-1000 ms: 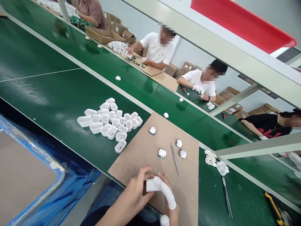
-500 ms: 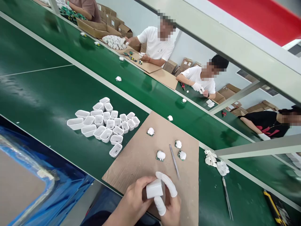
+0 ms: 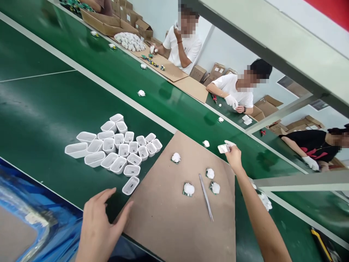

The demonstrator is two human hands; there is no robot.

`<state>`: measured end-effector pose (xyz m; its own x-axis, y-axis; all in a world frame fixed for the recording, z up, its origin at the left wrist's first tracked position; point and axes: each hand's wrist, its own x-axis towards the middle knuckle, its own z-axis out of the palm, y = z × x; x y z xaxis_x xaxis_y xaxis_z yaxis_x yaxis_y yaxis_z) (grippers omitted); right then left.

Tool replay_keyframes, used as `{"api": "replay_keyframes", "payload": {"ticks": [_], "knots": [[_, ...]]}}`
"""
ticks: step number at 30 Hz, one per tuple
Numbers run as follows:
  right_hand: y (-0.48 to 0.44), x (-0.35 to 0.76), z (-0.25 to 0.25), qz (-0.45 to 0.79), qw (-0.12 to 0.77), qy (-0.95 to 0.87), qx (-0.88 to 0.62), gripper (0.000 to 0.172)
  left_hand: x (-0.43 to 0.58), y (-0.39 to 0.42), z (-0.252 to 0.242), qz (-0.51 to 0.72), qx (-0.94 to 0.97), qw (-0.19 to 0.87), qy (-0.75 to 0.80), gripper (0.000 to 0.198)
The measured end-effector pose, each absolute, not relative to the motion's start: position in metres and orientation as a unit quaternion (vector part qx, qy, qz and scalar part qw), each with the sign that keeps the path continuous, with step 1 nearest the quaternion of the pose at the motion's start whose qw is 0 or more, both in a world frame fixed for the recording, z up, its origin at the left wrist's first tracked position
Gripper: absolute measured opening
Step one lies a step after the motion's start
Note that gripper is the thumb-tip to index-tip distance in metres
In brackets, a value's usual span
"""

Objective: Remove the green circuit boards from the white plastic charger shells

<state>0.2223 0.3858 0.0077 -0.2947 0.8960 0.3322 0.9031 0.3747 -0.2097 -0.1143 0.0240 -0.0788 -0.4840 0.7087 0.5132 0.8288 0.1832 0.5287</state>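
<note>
My right hand (image 3: 233,155), with white finger covers, stretches out over the green belt and grips a small white plastic case (image 3: 223,148) at its fingertips. Thumb and fingers spread apart, my left hand (image 3: 102,222) holds nothing and hovers by the near left corner of the cardboard sheet (image 3: 163,218). Closest to it is an open white plastic case (image 3: 131,186), at the edge of a cluster of similar cases (image 3: 119,139). On the cardboard lie metal tweezers (image 3: 206,198) and several small green circuit boards topped with white lumps, one board (image 3: 188,189) nearest me.
The green conveyor belt (image 3: 174,98) carries spaced-out white-topped boards, one (image 3: 206,143) beside my right hand. Several co-workers sit across it. A slanted metal beam (image 3: 300,178) stands at right, above a yellow-and-black tool (image 3: 321,243). Blue plastic wrap (image 3: 60,225) edges the lower left.
My hands have parted. The right carried the white case forward to the belt; the left let go, moved left and opened. The view shifted slightly, and belt pieces moved right.
</note>
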Motion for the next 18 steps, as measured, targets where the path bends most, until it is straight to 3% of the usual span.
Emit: {"api": "replay_keyframes", "payload": {"ticks": [3,8,12,15,18], "knots": [[0.431,0.23,0.003,-0.035,0.143,-0.817,-0.558,0.03,-0.126,0.026,-0.092,-0.347,-0.544,0.058,-0.762,0.05],[0.429,0.227,-0.007,-0.049,0.032,-0.882,-0.467,0.026,-0.13,0.035,-0.089,-0.332,-0.602,-0.009,-0.726,0.054],[0.434,0.219,-0.018,-0.013,-0.046,-0.91,-0.412,0.004,-0.143,0.038,-0.078,-0.334,-0.585,-0.102,-0.732,0.056],[0.442,0.22,-0.018,-0.005,-0.05,-0.899,-0.434,0.014,-0.15,0.042,-0.067,-0.342,-0.584,-0.179,-0.714,0.049],[0.427,0.226,-0.007,-0.013,0.004,-0.883,-0.469,0.014,-0.151,0.048,-0.055,-0.344,-0.571,-0.235,-0.707,0.042]]}}
